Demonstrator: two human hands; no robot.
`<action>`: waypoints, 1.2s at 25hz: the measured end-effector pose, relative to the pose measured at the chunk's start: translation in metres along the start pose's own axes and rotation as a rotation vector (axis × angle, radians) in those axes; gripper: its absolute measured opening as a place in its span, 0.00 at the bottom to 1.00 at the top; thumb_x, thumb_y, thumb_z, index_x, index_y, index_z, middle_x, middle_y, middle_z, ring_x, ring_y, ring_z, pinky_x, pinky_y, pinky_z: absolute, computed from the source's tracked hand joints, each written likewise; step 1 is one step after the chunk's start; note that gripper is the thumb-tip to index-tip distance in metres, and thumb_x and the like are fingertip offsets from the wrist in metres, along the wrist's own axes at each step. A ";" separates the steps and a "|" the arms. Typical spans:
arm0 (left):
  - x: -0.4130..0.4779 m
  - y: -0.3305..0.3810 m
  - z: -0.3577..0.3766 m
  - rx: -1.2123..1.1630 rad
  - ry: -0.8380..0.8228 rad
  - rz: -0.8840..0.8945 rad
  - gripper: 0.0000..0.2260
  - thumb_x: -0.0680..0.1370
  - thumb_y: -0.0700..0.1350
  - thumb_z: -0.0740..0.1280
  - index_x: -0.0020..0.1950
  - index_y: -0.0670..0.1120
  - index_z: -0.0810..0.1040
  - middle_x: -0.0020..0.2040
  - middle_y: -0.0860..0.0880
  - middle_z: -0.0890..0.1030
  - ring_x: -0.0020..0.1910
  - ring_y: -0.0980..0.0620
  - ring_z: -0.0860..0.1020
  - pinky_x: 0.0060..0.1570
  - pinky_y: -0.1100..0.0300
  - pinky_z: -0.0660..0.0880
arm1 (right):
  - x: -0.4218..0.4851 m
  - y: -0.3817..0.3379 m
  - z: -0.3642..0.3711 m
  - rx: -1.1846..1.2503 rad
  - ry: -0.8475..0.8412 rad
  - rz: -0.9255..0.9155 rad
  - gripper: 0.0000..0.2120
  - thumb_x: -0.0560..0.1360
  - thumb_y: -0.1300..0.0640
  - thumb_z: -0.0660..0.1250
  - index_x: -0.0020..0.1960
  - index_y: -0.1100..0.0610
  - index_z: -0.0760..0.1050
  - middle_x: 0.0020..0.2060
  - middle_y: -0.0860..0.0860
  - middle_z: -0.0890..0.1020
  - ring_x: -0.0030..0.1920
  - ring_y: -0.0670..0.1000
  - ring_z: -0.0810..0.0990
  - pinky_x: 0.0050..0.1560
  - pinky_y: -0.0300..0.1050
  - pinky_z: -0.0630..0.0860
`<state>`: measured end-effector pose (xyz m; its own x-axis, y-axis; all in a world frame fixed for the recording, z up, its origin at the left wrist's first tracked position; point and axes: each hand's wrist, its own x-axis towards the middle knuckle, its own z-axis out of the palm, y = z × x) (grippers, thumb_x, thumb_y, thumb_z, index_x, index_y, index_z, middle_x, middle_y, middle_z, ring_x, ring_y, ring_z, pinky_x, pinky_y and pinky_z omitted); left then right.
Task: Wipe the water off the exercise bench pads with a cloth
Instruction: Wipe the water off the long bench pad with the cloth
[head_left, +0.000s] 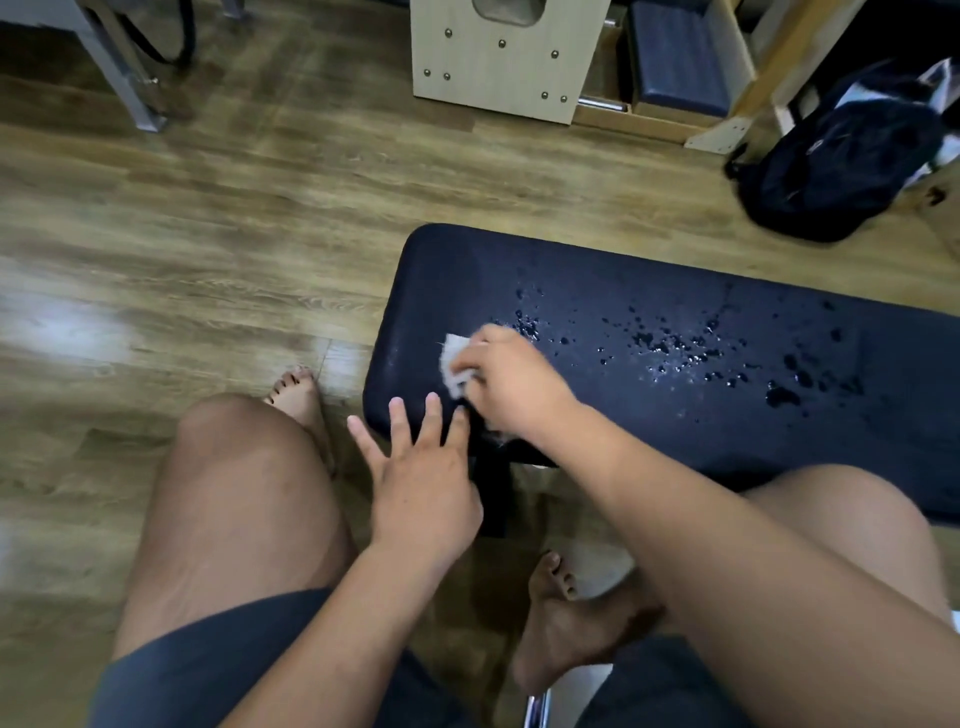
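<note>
Now the right hand (511, 384) grips a white cloth (454, 361) on the droplet-beaded dark pad (649, 415); left hand (421, 483) open.

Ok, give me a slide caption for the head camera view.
Right hand presses a small white cloth onto the dark padded bench, water droplets remaining.
</note>
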<state>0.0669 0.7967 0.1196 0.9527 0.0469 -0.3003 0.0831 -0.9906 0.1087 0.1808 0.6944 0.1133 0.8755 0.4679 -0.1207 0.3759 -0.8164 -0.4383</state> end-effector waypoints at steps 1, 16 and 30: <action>0.001 0.003 0.000 0.004 -0.001 -0.007 0.34 0.77 0.49 0.59 0.80 0.51 0.46 0.81 0.46 0.46 0.78 0.35 0.42 0.68 0.26 0.35 | -0.018 0.020 -0.008 0.008 0.052 0.049 0.11 0.71 0.60 0.65 0.50 0.52 0.83 0.52 0.53 0.78 0.56 0.56 0.76 0.55 0.48 0.75; 0.002 -0.004 -0.009 -0.015 0.008 -0.005 0.31 0.77 0.46 0.58 0.80 0.51 0.54 0.80 0.49 0.56 0.79 0.39 0.48 0.69 0.26 0.39 | -0.004 -0.020 0.028 -0.087 0.197 0.076 0.14 0.73 0.61 0.62 0.56 0.54 0.79 0.58 0.53 0.75 0.58 0.58 0.70 0.56 0.50 0.69; 0.014 0.011 0.001 -0.054 0.059 0.148 0.30 0.80 0.51 0.57 0.80 0.52 0.49 0.81 0.49 0.48 0.80 0.44 0.42 0.69 0.27 0.36 | -0.040 0.099 -0.020 -0.282 0.254 -0.089 0.13 0.69 0.69 0.69 0.51 0.57 0.81 0.53 0.56 0.81 0.45 0.61 0.77 0.42 0.49 0.77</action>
<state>0.0805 0.7864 0.1153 0.9710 -0.0900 -0.2216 -0.0454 -0.9790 0.1986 0.1891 0.5875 0.0928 0.8699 0.4709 0.1468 0.4912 -0.8542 -0.1704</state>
